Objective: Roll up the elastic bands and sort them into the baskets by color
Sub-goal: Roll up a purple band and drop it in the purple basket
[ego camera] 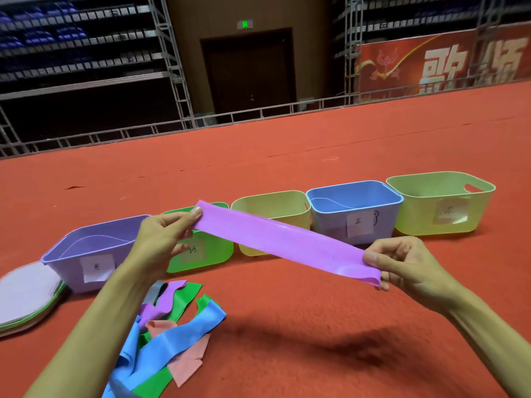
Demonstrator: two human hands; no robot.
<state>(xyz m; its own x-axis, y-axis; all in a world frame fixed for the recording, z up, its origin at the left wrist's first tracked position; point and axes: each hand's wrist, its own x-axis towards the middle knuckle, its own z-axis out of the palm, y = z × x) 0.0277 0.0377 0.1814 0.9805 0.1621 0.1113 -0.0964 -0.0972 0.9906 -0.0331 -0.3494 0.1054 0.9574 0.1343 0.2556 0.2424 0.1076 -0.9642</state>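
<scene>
A purple elastic band (pixel 283 241) is stretched flat in the air between my two hands, above the red carpet. My left hand (pixel 163 239) pinches its far left end. My right hand (pixel 402 268) pinches its near right end. Behind the band stands a row of baskets: purple basket (pixel 86 254), green basket (pixel 212 254), yellow basket (pixel 275 205), blue basket (pixel 356 208) and a larger yellow-green basket (pixel 439 205). Each bears a paper label. A pile of loose bands (pixel 169 334) in blue, green, pink, purple and grey lies under my left forearm.
A stack of flat lids (pixel 26 297) lies at the far left beside the purple basket. Red carpet (pixel 316 326) stretches around and to the right. A metal railing (pixel 201 119) marks the far edge of the platform.
</scene>
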